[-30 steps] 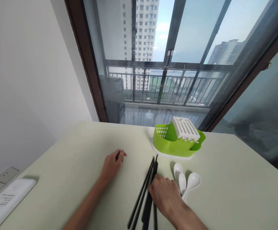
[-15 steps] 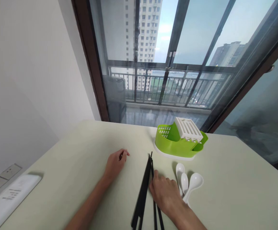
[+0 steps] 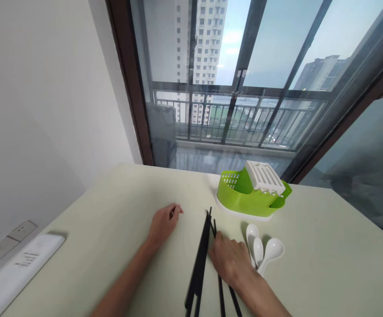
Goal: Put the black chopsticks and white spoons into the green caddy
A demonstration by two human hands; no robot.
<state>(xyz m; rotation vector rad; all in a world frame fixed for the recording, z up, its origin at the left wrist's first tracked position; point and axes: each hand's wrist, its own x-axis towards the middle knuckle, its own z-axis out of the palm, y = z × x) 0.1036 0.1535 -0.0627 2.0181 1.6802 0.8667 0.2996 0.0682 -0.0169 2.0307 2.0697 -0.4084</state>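
The black chopsticks (image 3: 202, 259) lie bunched near the counter's (image 3: 326, 264) near edge, the right hand (image 3: 231, 260) pressing flat on them, white spoons (image 3: 261, 252) just right, the left hand (image 3: 163, 222) loosely curled, empty, resting to their left.

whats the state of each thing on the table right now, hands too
left hand: resting on the table, fingers curled, holding nothing
right hand: palm down on the black chopsticks
black chopsticks: lying flat, bunched, a few splayed near the wrist
white spoons: three, lying bowl-up, overlapping
green cutlery holder: upright, nothing visible in it, white slotted insert tilted on top
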